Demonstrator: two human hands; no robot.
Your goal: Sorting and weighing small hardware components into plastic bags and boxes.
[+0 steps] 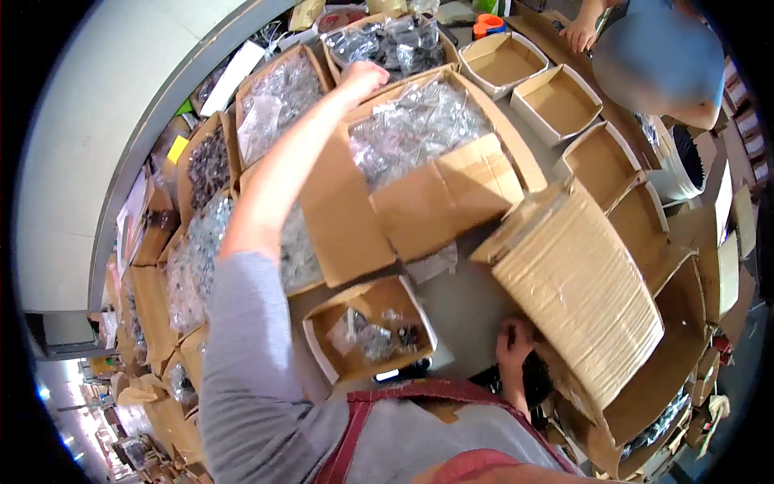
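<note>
My left hand point(364, 78) is stretched far forward, at the near edge of a cardboard box point(455, 58) holding clear bags of dark parts point(395, 42). Its fingers are curled closed; what they hold, if anything, is hidden. Close to my body on the right, my right hand point(513, 345) has bent, closed fingers, beside a black item point(535, 377) I cannot identify. Whatever those fingers hold does not show. Between my arms, a small cardboard tray point(326, 367) contains a few small bagged parts point(375, 342). Beyond it, a large open box point(443, 198) is full of clear plastic bags point(419, 125).
A big cardboard carton point(576, 290) with raised flaps stands at my right. Several shallow trays point(556, 101) line the far right. More boxes of bagged parts point(282, 97) crowd the left. Across the table, a co-worker's hand point(579, 34) rests near an orange tape dispenser point(488, 26).
</note>
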